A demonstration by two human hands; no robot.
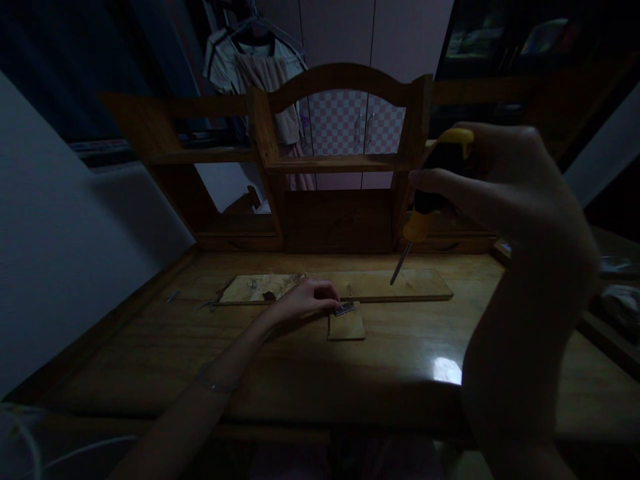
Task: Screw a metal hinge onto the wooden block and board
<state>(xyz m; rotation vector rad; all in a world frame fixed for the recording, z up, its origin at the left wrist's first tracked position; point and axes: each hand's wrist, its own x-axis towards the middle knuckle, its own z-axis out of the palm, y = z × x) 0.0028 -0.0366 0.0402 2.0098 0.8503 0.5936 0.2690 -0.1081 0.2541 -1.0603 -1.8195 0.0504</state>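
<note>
My right hand [505, 180] is raised over the desk, its fingers wrapped round the black and yellow handle of a screwdriver [417, 200]. The thin shaft points down and to the left, its tip apart from the wood below. At the middle of the desk my left hand [313, 297] pinches a small metal plate [344, 309], possibly a hinge; dim light hides its details. That plate rests on a small square wooden piece [347, 328]. Just behind lies a long wooden board [395, 285], its left part pale and stained with a dark hole.
Small metal bits [173, 297] lie on the wooden desktop [240, 367] at the left. A wooden shelf unit [335, 163] rises along the back edge. A white wall [90, 233] borders the left side. A bright reflection shows at the front right.
</note>
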